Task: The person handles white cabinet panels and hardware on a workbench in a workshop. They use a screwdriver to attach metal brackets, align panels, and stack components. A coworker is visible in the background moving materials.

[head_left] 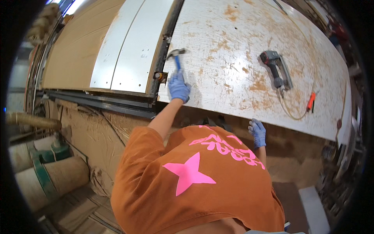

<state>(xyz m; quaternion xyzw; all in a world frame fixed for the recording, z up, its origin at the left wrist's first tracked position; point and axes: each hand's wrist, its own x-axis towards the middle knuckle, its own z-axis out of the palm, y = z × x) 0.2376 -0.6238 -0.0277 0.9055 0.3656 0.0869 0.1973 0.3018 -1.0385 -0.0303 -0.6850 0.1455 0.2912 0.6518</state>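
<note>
My left hand (pixel 179 87), in a blue glove, grips the blue handle of a claw hammer (pixel 176 57). The hammer head is raised over the left edge of a worn white board (pixel 233 43), next to a black metal frame (pixel 163 62). A small brass-coloured fitting (pixel 158 75) sits on the frame just left of my hand. My right hand (pixel 257 132), also in a blue glove, curls over the near edge of the board. My orange shirt with a pink star fills the lower middle.
A grey pneumatic nail gun (pixel 276 70) lies on the board to the right, its tan hose (pixel 290 113) looping to an orange coupler (pixel 311 102). White panels (pixel 128 46) and brown sheets lie left of the frame. Burlap-wrapped rolls (pixel 50 175) stand at lower left.
</note>
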